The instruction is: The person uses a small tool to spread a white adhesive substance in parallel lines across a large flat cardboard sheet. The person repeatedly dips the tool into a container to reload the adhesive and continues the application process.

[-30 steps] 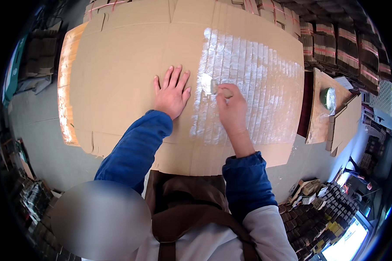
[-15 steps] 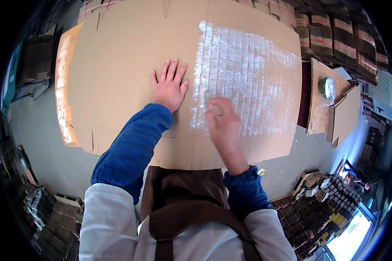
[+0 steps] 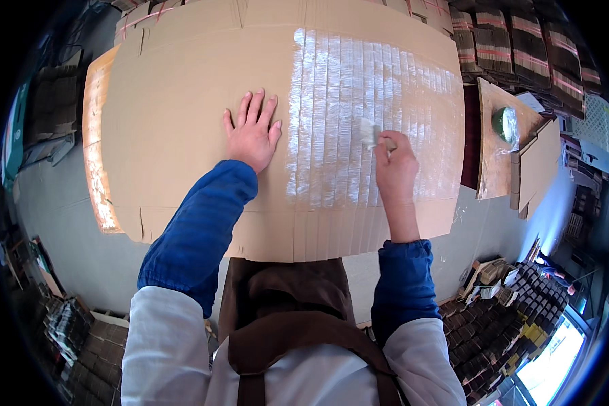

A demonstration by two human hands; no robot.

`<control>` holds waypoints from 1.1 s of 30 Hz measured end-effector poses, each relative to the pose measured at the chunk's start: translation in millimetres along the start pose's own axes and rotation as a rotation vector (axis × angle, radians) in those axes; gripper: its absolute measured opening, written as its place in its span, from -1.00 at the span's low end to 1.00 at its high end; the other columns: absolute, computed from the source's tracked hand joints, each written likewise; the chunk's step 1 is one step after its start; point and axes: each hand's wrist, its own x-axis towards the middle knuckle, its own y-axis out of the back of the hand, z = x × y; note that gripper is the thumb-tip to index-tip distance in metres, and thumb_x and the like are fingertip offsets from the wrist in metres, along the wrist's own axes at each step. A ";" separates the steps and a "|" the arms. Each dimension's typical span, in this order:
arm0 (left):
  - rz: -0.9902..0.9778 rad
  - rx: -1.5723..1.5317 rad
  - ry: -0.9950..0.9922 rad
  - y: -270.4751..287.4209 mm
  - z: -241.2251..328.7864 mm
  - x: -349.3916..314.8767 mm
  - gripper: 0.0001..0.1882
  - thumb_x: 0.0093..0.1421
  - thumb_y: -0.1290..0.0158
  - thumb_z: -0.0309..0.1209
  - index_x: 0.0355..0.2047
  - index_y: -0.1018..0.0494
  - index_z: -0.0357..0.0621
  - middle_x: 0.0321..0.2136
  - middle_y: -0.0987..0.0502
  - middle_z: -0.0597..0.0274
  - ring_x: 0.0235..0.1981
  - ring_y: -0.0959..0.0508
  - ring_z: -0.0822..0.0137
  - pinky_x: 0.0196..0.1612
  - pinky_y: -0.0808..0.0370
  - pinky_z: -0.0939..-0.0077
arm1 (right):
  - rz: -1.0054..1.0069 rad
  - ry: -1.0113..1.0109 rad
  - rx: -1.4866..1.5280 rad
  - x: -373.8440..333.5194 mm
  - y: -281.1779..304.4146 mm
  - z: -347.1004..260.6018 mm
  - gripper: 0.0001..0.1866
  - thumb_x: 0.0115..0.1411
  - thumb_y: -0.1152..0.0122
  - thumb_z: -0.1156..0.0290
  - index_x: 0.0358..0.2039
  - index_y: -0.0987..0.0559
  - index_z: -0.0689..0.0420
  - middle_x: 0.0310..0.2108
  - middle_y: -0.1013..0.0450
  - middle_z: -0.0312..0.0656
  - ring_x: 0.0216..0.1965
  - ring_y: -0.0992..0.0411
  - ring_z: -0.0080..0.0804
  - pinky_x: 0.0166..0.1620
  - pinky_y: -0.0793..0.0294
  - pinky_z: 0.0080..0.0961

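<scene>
A large brown cardboard sheet (image 3: pixel 183 115) lies on the table before me. Its right half bears a shiny whitish wet coating (image 3: pixel 345 88) over a row of narrow overlapping strips. My left hand (image 3: pixel 250 139) rests flat on the bare cardboard left of the coating, fingers spread. In my right hand (image 3: pixel 396 166), the fingers are closed round the handle of a brush (image 3: pixel 369 132). The pale bristles point left and touch or hover just over the coated strips; the exact contact cannot be made out.
An orange-topped surface (image 3: pixel 100 149) shows past the sheet's left edge. To the right, a wooden board (image 3: pixel 490 162) carries a green bowl with clear plastic (image 3: pixel 504 126) and cardboard pieces (image 3: pixel 538 166). Bundled cardboard stacks (image 3: pixel 528 51) stand at the back right, more (image 3: pixel 501 331) at the lower right.
My right hand has moved the brush rightward from the coating's left edge to its middle. My left hand stays flat on the cardboard; the whole view has shifted slightly.
</scene>
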 end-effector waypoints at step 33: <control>0.031 -0.083 0.006 2.3 -0.6 -1.4 -0.47 0.32 0.06 -0.17 0.31 -0.26 0.20 0.39 -0.12 0.32 0.42 -0.06 0.21 0.34 0.05 -0.31 | -0.046 0.071 0.299 13.3 -59.6 -76.0 -0.85 0.21 -0.26 0.39 -0.22 -0.58 0.12 -0.32 -0.55 -0.10 -0.42 -0.53 -0.18 -0.31 -0.51 -0.36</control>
